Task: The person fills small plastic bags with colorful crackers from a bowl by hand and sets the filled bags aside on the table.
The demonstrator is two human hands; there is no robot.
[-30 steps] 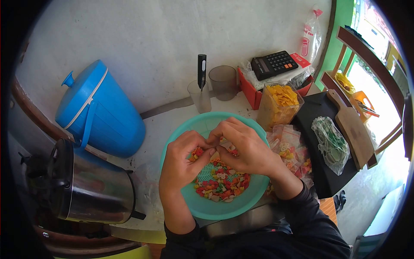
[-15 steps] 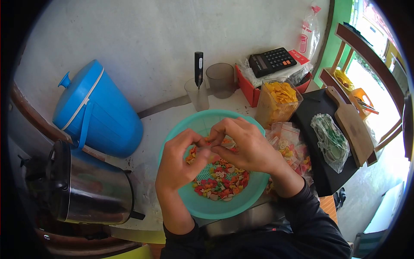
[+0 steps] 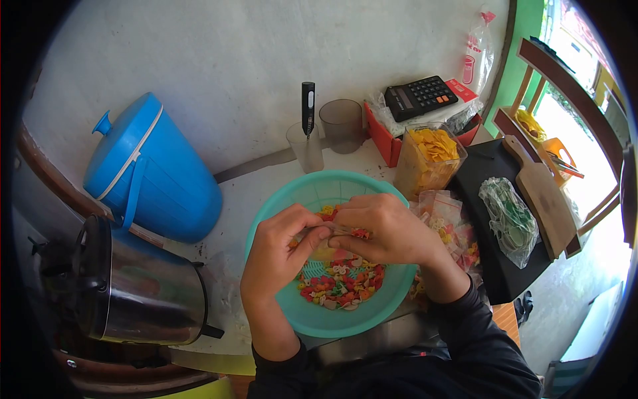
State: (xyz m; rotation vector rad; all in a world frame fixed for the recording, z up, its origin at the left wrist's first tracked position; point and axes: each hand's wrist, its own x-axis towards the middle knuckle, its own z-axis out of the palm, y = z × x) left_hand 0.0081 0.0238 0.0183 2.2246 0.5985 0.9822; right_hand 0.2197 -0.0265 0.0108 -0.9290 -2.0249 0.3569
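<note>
A small clear packet (image 3: 340,229) was pinched between thumb and fingers of both the left hand (image 3: 280,245) and right hand (image 3: 391,229), mid-frame. Beneath, colourful pieces (image 3: 342,287) were held in a turquoise basin (image 3: 332,324). Filled bags (image 3: 444,223) were heaped right of centre; a blue lidded container (image 3: 169,179) was seen upper left.

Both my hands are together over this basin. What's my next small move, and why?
Probably pinch along the edge of what looks like a clear bag: your left hand and right hand grip it over the basin, red pieces show by the right fingers, and filled packets lie alongside. Its seal isn't readable.
</note>
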